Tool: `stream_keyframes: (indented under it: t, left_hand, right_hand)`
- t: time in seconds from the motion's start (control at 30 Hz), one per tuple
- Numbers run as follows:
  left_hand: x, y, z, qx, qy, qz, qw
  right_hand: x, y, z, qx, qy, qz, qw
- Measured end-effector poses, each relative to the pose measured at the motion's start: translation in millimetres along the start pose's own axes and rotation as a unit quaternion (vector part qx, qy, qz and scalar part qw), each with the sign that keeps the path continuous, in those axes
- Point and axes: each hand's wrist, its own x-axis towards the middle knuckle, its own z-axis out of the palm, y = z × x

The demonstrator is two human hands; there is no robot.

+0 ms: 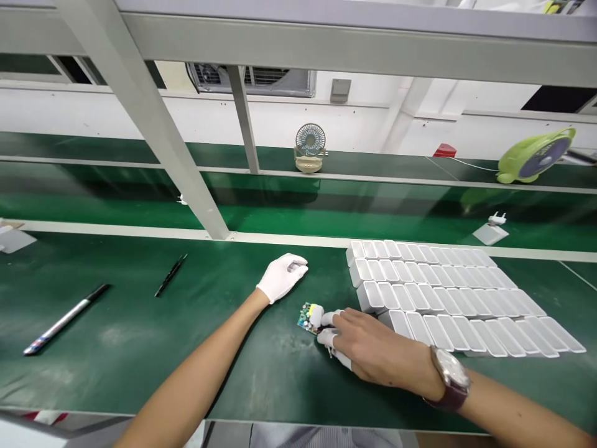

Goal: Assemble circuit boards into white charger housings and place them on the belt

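Right hand (352, 341): fingers hold the circuit board (309, 316) by one end, left of the white plastic cases (443, 300). Caution: off-centre grip may let it tip. Left hand (282, 277): fingers curled; closure cannot be determined.

Past the green surface (140, 348) I see a white wall (364, 129) with a grey box (340, 91) on it; pale metal framing (326, 46) crosses above.

The circuit board (308, 318) is teal-green, yellow and white; beneath it, dark green tabletop (140, 348); rightward, milky-white boxes (436, 298) and a maroon-strapped wristwatch (450, 377).
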Motion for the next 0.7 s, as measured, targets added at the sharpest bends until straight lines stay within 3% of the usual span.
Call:
stream_keyframes:
  t: [0.13, 0.27, 0.4, 0.53, 0.7]
  left_hand:
    - [-3, 2, 0, 0.012, -0.001, 0.015, 1.0]
    - [-6, 2, 0, 0.025, 0.007, 0.028, 0.999]
    - [-8, 3, 0, 0.041, 0.023, 0.047, 0.998]
    - [-13, 8, 0, 0.063, 0.044, 0.073, 0.994]
    - [-26, 33, 9, 0.146, 0.065, 0.21, 0.965]
  right_hand:
    - [-10, -3, 9, 0.061, 0.075, 0.065, 0.993]
    - [2, -8, 37, 0.0, 0.144, 0.109, 0.984]
    - [17, -12, 62, -0.07, 0.145, 0.131, 0.978]
    - [15, -7, 68, -0.033, 0.163, 0.109, 0.98]
    - [11, -3, 72, 0.031, 0.231, 0.079, 0.969]
